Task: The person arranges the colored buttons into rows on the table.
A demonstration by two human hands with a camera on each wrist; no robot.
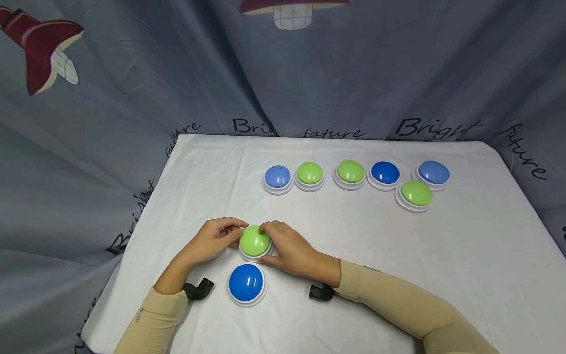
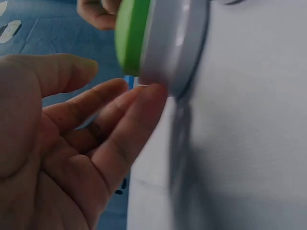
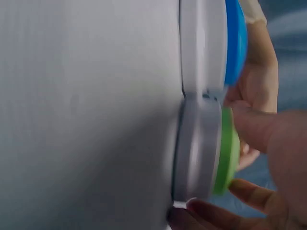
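A round push button with a green dome and white base (image 1: 254, 241) sits on the white table in front of me. My right hand (image 1: 292, 249) grips it from the right, thumb at the near side and fingers at the far side. On its other side is my left hand (image 1: 215, 240), its fingers loosely extended. The left wrist view shows the fingertips (image 2: 152, 98) right at the white base, the thumb apart from it. Just nearer to me lies a blue-domed button (image 1: 246, 282); in the right wrist view the bases of the blue button (image 3: 206, 43) and green button (image 3: 201, 153) meet.
Farther back stands a row of buttons: a light blue one (image 1: 277, 177), two green ones (image 1: 309, 173) (image 1: 351, 172), a dark blue one (image 1: 385, 173) and another light blue one (image 1: 433, 172). A green button (image 1: 416, 193) sits before its right end. A grey curtain (image 1: 353, 73) hangs behind the table.
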